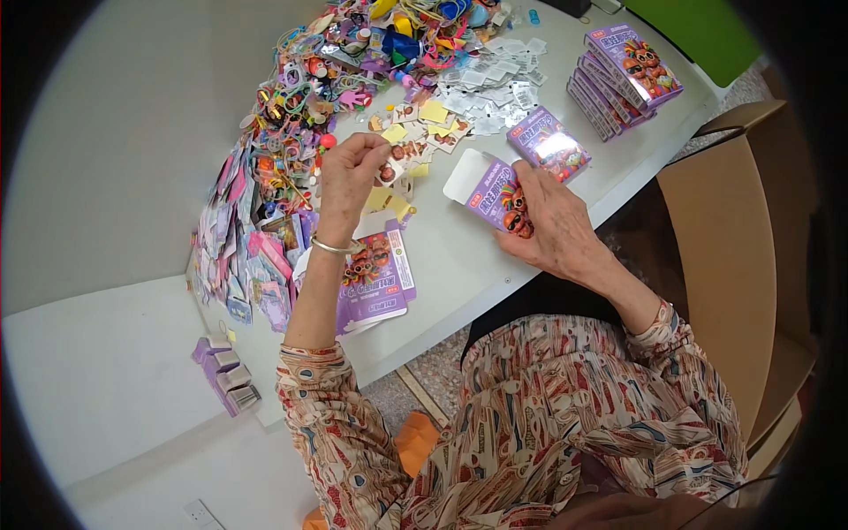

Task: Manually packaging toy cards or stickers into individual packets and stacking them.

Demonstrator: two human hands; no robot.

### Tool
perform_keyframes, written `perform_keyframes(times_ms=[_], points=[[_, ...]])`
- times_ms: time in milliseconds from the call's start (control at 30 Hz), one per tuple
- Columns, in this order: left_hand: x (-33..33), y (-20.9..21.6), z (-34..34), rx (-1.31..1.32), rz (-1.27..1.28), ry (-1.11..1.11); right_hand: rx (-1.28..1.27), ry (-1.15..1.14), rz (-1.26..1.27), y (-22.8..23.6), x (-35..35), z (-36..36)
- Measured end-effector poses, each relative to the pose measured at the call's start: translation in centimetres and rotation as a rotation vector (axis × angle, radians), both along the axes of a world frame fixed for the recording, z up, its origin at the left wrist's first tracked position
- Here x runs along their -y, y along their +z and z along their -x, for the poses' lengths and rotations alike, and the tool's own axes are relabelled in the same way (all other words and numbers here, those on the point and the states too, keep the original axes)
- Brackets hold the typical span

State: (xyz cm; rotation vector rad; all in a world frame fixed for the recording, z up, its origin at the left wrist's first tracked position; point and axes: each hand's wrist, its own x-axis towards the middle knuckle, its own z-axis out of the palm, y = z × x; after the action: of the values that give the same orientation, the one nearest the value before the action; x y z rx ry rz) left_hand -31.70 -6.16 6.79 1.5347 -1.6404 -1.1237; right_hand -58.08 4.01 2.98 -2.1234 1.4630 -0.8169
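My left grip (350, 179) pinches a small card (388, 174); just past three o'clock from it, my right grip (558, 221) clasps a box (493, 196), its flap (464, 177) open toward ten o'clock.

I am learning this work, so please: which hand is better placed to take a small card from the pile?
Probably the left hand: it is close beside the small cards, while the right hand grips the open box.

On my bench (450, 252), trinkets (340, 95) heap beyond my left grip (349, 177); stacked boxes (623, 84) lie beyond my right grip (558, 221).
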Motion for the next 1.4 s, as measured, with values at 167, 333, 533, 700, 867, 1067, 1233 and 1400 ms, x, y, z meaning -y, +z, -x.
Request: perform_keyframes(times_ms=[167, 333, 533, 700, 867, 1067, 1233, 1400], points=[[-1.6, 1.2, 2.2, -0.063, 0.006, -0.122, -0.006, 0.049, 0.017, 0.1, 0.9, -0.7], [-3.8, 1.3, 5.1, 0.247, 0.14, -0.347, 0.019, 0.107, 0.001, -0.1, 0.8, -0.8], [-2.3, 2.1, 4.8, 0.129, 0.216, -0.336, 0.138, 0.094, -0.014, -0.6, 0.4, 0.0], [2.9, 1.0, 2.8, 0.233, 0.125, -0.184, 0.213, 0.066, -0.074, -0.6, 0.3, 0.4], [6.1, -4.0, 3.9, 0.565, 0.822, -0.308, 0.216, 0.038, -0.11, -0.7, 0.6, -0.1], [6.8, -6.7, 8.2, 0.79, 0.687, -0.149, 0.084, -0.084, 0.078, -3.0, 0.9, -1.4], [7.5, -6.8, 6.4, 0.531, 0.539, -0.135, 0.07, -0.088, 0.09, -2.9, 0.9, -1.8], [6.2, -4.0, 6.3, 0.255, 0.305, -0.083, 0.1, -0.085, 0.021, -2.9, 1.0, -1.0]])
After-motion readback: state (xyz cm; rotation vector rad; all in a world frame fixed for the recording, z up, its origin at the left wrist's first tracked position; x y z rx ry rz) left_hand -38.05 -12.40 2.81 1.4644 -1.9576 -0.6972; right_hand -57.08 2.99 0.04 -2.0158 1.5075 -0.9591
